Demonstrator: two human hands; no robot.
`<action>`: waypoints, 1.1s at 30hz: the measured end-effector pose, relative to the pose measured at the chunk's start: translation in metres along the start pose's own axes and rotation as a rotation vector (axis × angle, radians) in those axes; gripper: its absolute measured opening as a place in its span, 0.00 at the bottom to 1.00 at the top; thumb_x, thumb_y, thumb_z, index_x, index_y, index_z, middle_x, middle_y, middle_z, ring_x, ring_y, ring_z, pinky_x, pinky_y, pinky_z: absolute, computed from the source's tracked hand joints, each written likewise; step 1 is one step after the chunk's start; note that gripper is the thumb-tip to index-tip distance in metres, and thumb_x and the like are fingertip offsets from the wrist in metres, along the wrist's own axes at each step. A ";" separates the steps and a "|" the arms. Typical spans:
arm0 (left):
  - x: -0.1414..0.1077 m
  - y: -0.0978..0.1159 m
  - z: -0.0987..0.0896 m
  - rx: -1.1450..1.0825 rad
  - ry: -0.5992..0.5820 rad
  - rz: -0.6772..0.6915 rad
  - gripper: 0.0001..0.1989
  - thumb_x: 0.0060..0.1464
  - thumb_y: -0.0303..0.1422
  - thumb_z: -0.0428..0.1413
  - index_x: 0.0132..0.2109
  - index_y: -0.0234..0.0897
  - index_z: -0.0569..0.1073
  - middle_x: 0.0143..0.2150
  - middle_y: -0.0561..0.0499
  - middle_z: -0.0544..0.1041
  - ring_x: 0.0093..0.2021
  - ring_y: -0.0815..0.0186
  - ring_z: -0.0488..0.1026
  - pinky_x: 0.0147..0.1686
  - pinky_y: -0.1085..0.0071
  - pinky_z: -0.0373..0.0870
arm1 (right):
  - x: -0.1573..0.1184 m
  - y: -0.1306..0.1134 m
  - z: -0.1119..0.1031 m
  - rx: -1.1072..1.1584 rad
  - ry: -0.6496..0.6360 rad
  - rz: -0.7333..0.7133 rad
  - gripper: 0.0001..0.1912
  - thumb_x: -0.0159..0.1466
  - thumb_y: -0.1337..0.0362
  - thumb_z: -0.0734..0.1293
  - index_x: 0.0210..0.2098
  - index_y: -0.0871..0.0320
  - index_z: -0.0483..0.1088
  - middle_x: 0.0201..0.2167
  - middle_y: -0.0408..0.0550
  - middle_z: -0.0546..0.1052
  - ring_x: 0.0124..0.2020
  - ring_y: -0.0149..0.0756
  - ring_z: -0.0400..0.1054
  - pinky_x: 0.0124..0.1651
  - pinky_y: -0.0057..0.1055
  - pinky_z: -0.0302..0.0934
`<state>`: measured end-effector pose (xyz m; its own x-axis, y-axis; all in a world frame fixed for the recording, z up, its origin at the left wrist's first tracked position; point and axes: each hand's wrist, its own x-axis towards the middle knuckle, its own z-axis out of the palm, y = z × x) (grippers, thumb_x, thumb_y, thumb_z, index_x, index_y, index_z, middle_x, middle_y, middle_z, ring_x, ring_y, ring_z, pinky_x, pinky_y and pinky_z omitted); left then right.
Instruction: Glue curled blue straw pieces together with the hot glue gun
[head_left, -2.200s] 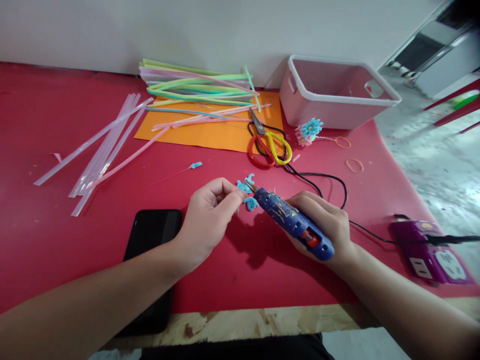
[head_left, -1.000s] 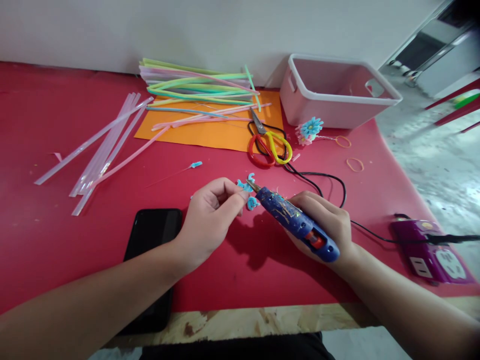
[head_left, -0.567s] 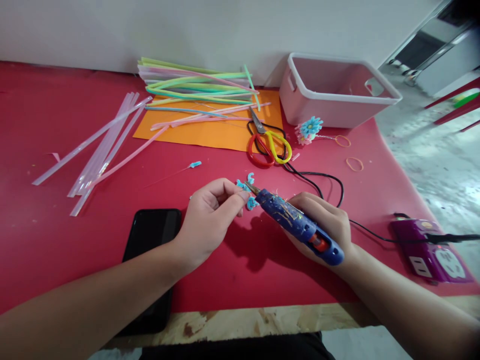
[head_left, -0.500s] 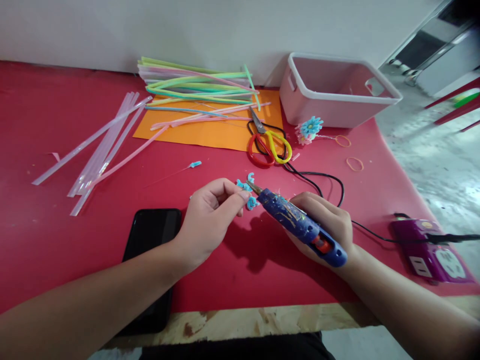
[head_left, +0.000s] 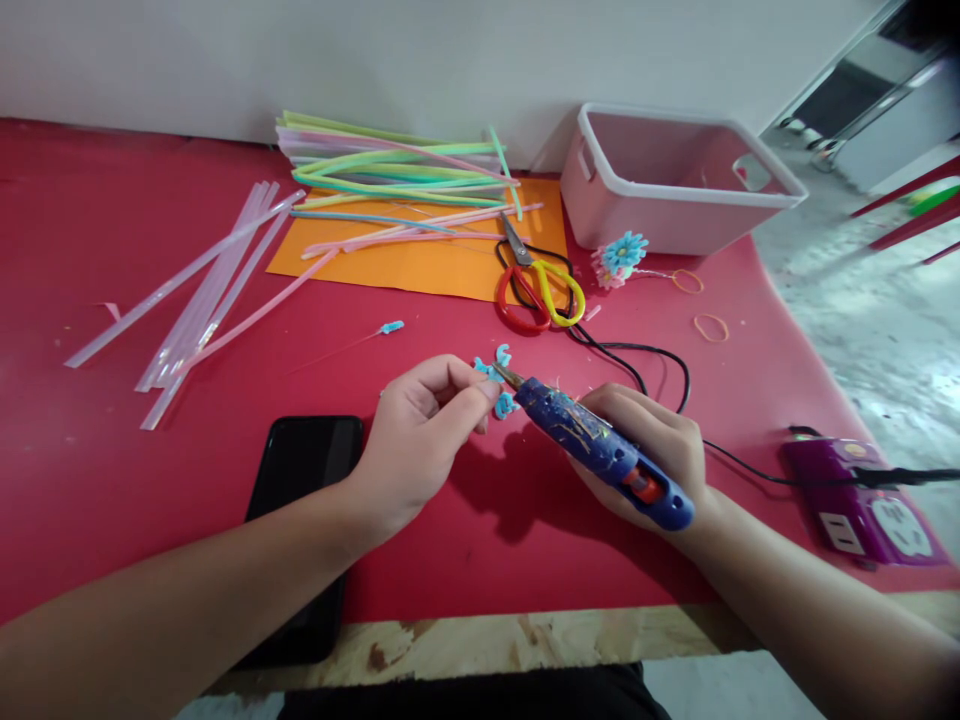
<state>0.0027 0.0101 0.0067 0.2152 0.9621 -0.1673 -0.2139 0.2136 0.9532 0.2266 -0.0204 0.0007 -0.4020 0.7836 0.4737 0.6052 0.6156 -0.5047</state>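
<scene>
The glue gun [head_left: 581, 428] is coloured blue, streaked with tan; the curled piece [head_left: 486, 369] is tinted light blue, the bench [head_left: 165, 490] red.

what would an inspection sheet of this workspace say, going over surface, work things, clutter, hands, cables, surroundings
surface: red table, bare wood along the near edge
work things: glue gun, its nozzle at a blue piece; contact unclear
clutter: phone, scissors, clear sticks, fuzzy stems, orange paper, pink bin
hands: left hand pinches the blue piece; right hand grips the glue gun
cables: black cord loops by the scissors; purple power strip at right
surroundings: pale wall behind, shiny floor to the right
other people: nothing seen
</scene>
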 end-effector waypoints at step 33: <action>-0.012 0.000 0.002 0.330 -0.375 -0.008 0.08 0.61 0.32 0.58 0.32 0.38 0.71 0.24 0.58 0.67 0.22 0.75 0.58 0.21 0.77 0.55 | 0.005 -0.006 0.017 0.953 0.277 0.655 0.19 0.55 0.68 0.77 0.38 0.51 0.65 0.29 0.37 0.80 0.30 0.31 0.77 0.33 0.28 0.73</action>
<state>0.0018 -0.0016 0.0092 0.5567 0.8204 -0.1303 0.0887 0.0972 0.9913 0.2094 -0.0185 -0.0057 0.0268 0.9996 0.0064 -0.1622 0.0106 -0.9867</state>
